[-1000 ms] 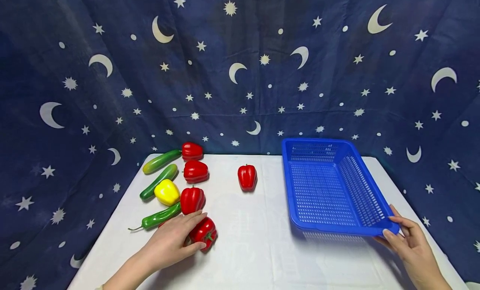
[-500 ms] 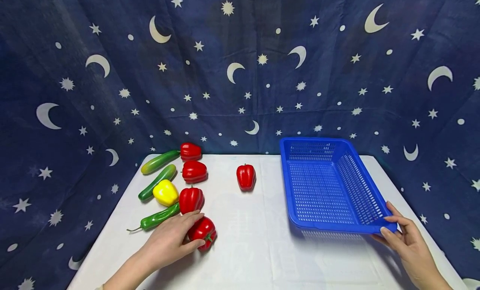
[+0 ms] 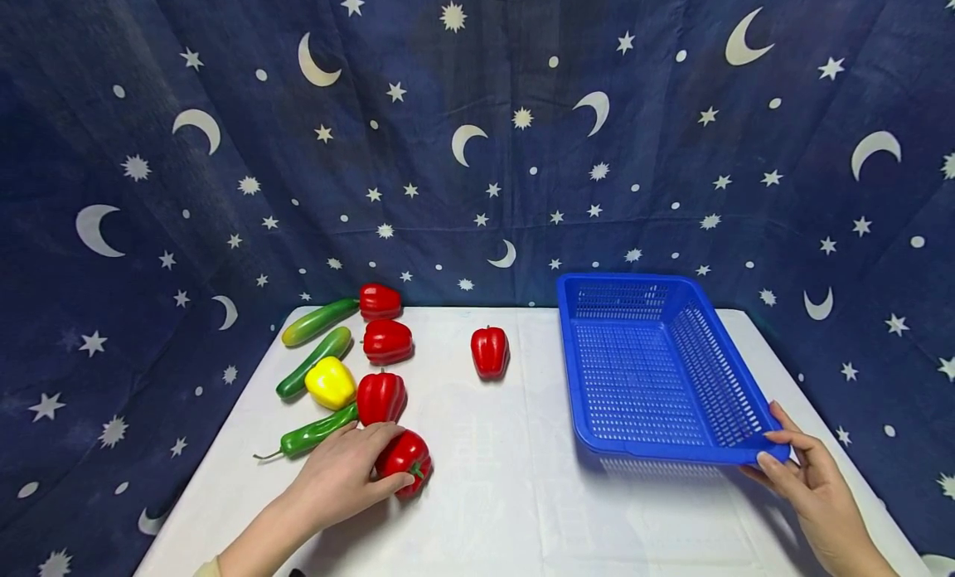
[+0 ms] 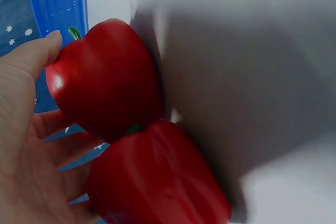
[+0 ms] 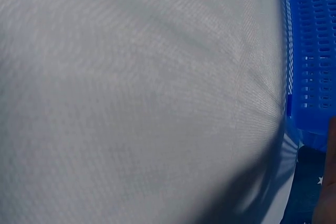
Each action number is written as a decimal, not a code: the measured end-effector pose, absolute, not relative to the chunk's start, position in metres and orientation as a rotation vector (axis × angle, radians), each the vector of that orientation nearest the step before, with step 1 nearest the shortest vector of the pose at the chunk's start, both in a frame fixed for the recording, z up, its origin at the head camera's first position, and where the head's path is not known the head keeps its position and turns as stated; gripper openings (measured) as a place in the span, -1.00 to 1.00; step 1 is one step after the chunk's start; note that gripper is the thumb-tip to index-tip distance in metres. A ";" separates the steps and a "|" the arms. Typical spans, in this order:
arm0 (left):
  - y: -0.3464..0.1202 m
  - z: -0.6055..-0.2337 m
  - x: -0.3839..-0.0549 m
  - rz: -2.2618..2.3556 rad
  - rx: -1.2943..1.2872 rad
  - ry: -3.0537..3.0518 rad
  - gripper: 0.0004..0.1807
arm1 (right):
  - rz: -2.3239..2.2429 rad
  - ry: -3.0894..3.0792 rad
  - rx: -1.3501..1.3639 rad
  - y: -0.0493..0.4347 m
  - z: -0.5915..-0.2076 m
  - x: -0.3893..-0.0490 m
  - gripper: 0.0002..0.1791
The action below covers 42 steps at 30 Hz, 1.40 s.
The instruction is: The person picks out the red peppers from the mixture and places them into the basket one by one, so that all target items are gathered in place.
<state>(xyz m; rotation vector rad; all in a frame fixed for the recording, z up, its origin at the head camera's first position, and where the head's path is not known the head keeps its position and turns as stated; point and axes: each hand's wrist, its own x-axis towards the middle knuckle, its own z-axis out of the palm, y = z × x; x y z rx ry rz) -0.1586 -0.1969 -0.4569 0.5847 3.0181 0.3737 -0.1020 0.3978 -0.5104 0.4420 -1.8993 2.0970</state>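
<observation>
Left hand (image 3: 351, 472) clasped round red pepper (image 3: 405, 457); second pepper (image 4: 157, 182) touching, could roll if nudged. Right hand (image 3: 821, 494) pinching basket (image 3: 642, 451) corner, possibly raised, underside hidden; slip could drop it.

Red peppers (image 3: 404, 457) look glossy, the basket (image 3: 660, 451) plastic, the backdrop (image 3: 418, 154) cloth.

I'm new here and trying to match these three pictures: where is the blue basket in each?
Head: the blue basket is at right, its near right corner in the right hand.
Left wrist: top left, partly cut off.
Right wrist: upper right edge, partly cut off.
Shared landmark: the starry blue cloth.
</observation>
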 end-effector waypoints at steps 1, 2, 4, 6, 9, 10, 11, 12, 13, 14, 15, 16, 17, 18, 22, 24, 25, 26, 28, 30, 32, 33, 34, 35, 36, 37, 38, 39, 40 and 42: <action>-0.197 -0.457 -0.159 0.373 0.596 3.020 -0.23 | 2.091 -1.911 0.432 0.398 -0.511 -0.102 -0.61; -0.197 -0.456 -0.159 0.376 0.609 3.020 -0.24 | 2.084 -1.926 0.418 0.398 -0.510 -0.102 -0.60; -0.197 -0.456 -0.160 0.378 0.638 3.011 -0.25 | 2.085 -1.931 0.406 0.399 -0.511 -0.102 -0.61; -0.196 -0.455 -0.162 0.382 0.678 2.990 -0.27 | 2.081 -1.941 0.400 0.399 -0.511 -0.102 -0.61; -0.194 -0.453 -0.166 0.371 0.742 2.941 -0.27 | 2.081 -1.940 0.398 0.399 -0.510 -0.102 -0.60; -0.193 -0.452 -0.168 0.376 0.757 2.919 -0.27 | 2.086 -1.932 0.400 0.398 -0.511 -0.102 -0.60; -0.192 -0.451 -0.169 0.375 0.775 2.900 -0.27 | 2.093 -1.922 0.404 0.398 -0.511 -0.102 -0.60; -0.191 -0.450 -0.171 0.378 0.787 2.878 -0.27 | 2.098 -1.915 0.406 0.397 -0.511 -0.102 -0.60; -0.190 -0.449 -0.174 0.384 0.798 2.852 -0.26 | 2.102 -1.905 0.408 0.397 -0.511 -0.102 -0.60; -0.188 -0.448 -0.176 0.393 0.813 2.825 -0.26 | 2.113 -1.886 0.413 0.397 -0.512 -0.102 -0.59; -0.187 -0.447 -0.179 0.408 0.820 2.794 -0.26 | 2.125 -1.865 0.421 0.397 -0.512 -0.102 -0.59; -0.185 -0.446 -0.181 0.417 0.821 2.768 -0.26 | 2.133 -1.850 0.427 0.396 -0.512 -0.102 -0.58; -0.184 -0.445 -0.183 0.427 0.825 2.741 -0.27 | 2.138 -1.839 0.433 0.396 -0.513 -0.102 -0.58; -0.182 -0.443 -0.186 0.440 0.829 2.715 -0.26 | 2.136 -1.836 0.434 0.396 -0.513 -0.102 -0.57; -0.175 -0.439 -0.194 0.490 0.843 2.633 -0.26 | 2.134 -1.819 0.435 0.396 -0.512 -0.103 -0.55; -0.171 -0.438 -0.198 0.517 0.852 2.601 -0.25 | 2.133 -1.815 0.430 0.396 -0.512 -0.103 -0.54; -0.169 -0.438 -0.200 0.532 0.858 2.588 -0.25 | 2.140 -1.806 0.427 0.396 -0.512 -0.103 -0.55; -0.167 -0.438 -0.202 0.544 0.861 2.575 -0.24 | 2.140 -1.806 0.420 0.396 -0.512 -0.103 -0.55; -0.163 -0.439 -0.205 0.583 0.855 2.549 -0.22 | 2.129 -1.827 0.395 0.397 -0.512 -0.102 -0.55; -0.160 -0.440 -0.208 0.619 0.840 2.533 -0.21 | 2.124 -1.842 0.375 0.397 -0.511 -0.103 -0.55; -0.156 -0.441 -0.211 0.645 0.827 2.522 -0.21 | 2.117 -1.857 0.362 0.397 -0.511 -0.103 -0.55; -0.155 -0.442 -0.212 0.655 0.823 2.519 -0.20 | 2.117 -1.861 0.359 0.397 -0.511 -0.103 -0.55; -0.153 -0.443 -0.213 0.657 0.820 2.519 -0.19 | 2.117 -1.864 0.356 0.397 -0.511 -0.103 -0.55; -0.152 -0.444 -0.214 0.663 0.818 2.515 -0.18 | 2.116 -1.866 0.355 0.397 -0.511 -0.103 -0.56; -0.150 -0.445 -0.215 0.668 0.814 2.508 -0.16 | 2.115 -1.869 0.352 0.397 -0.511 -0.103 -0.56; -0.149 -0.445 -0.215 0.674 0.807 2.498 -0.13 | 2.114 -1.870 0.351 0.397 -0.511 -0.103 -0.56; -0.148 -0.446 -0.215 0.682 0.797 2.485 -0.10 | 2.124 -1.859 0.355 0.397 -0.511 -0.103 -0.56; -0.147 -0.446 -0.216 0.692 0.781 2.468 -0.07 | 2.123 -1.861 0.352 0.397 -0.511 -0.102 -0.56; -0.146 -0.446 -0.216 0.702 0.762 2.450 -0.05 | 2.134 -1.847 0.357 0.396 -0.511 -0.102 -0.55; -0.144 -0.447 -0.215 0.726 0.716 2.413 0.00 | 2.154 -1.819 0.366 0.396 -0.512 -0.102 -0.54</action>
